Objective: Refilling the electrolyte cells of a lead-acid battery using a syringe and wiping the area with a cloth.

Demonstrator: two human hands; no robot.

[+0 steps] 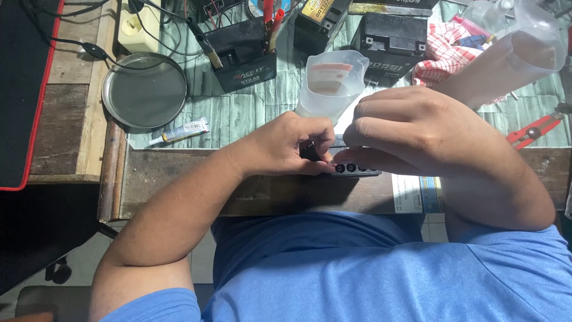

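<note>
Black plastic strip with round holes (351, 169) lay at the wooden bench edge (179, 179), pinched between left hand (292, 146) and right hand (411, 128), largely hidden; possibly a battery cap strip.

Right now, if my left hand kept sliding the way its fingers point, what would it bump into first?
The left hand points rightward along the black strip, so it would most likely meet the fingers of the right hand first, since they already nearly touch. Depth is hard to judge from above.
</note>
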